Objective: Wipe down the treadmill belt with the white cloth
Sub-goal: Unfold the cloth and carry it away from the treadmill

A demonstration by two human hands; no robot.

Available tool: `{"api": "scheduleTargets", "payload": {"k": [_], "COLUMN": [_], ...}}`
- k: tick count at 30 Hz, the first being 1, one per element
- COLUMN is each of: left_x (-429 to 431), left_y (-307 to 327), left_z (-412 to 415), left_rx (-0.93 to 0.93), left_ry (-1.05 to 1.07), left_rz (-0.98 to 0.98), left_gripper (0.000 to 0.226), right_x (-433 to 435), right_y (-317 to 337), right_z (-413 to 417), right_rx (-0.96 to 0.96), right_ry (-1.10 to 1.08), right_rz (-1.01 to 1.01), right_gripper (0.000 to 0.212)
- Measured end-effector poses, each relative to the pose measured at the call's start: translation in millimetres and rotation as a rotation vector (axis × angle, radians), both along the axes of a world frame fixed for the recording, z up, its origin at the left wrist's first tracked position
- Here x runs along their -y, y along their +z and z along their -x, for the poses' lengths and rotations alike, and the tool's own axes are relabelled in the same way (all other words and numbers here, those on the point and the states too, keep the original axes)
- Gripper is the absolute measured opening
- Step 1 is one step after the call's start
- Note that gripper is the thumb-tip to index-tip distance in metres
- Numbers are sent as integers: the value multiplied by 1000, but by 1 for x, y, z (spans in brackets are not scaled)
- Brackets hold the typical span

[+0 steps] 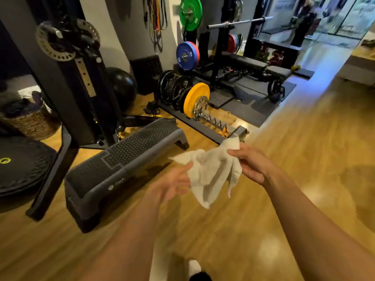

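Cloth (211, 175) held between left hand (174, 183) and right hand (251, 165); basket (34, 123) holds, perhaps, clothing.

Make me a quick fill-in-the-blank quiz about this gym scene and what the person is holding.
1. The right hand grips a crumpled cloth that is ____ in colour.
2. The green plate hangs ____ the blue plate.
3. The step platform lies to the person's ____.
4. The lone coloured plate on the floor rack is ____.

Missing words: white; above; left; yellow.
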State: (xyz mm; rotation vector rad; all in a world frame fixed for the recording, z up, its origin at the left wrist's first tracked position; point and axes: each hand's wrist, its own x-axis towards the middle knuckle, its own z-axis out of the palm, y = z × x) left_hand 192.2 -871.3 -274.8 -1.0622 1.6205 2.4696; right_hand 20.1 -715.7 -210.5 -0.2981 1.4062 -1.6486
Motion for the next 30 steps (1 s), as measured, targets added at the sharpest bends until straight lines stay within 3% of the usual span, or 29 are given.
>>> {"api": "scheduleTargets", "payload": {"k": [2, 6, 9, 11, 12, 14, 16, 18, 20, 22, 23, 25, 27, 30], "left_x": [-2, 55, 130, 179, 202, 244, 281, 325, 365, 411, 433, 467, 499, 541], "left_y": [-17, -17, -10, -7, -6, -3, 4, 4, -3, -26, -41, -71, -100, -141], "left_z": [23, 53, 38, 25, 18, 2, -18, -45, -74, -100, -109, -123, -138, -153], "left_rx": [111, -26, -109, -52, -3, 145, 181, 145, 117, 217, 359, 634, 727, 790], "left_ry": [-51, 326, 741, 923, 981, 1016, 990, 891, 698, 490, 350, 114, 66, 162], "left_rz": [40, -83, -80, 8, 77, 270, 387, 355, 292, 332, 462, 721, 801, 768], "left_gripper": [47, 33, 21, 12, 9, 8, 11, 18, 10, 26, 35, 35, 25, 27], "right_x": [43, 120, 178, 219, 241, 288, 331, 381, 429, 479, 505, 553, 596, 653], "right_y": [2, 17, 11, 3, -2, -12, -17, -21, -33, -57, -71, -101, -126, -164], "right_z": [4, 42, 78, 88, 88, 78, 65, 50, 37, 23, 15, -3, -21, -43], "right_rx": [-25, -126, -529, -880, -972, -975, -794, -566, -526, -800, -986, -1302, -1469, -1595], "right_ry": [123, 206, 110, 112, 149, 252, 313, 460, 677, 867, 943, 1027, 1039, 967], "right_rz": [-29, 38, -203, -346, -346, -320, -345, -338, -312, -360, -381, -380, -403, -504], "right_gripper": [35, 35, 49, 43, 31, 20, 16, 18, 27, 41, 43, 28, 12, 22]}}
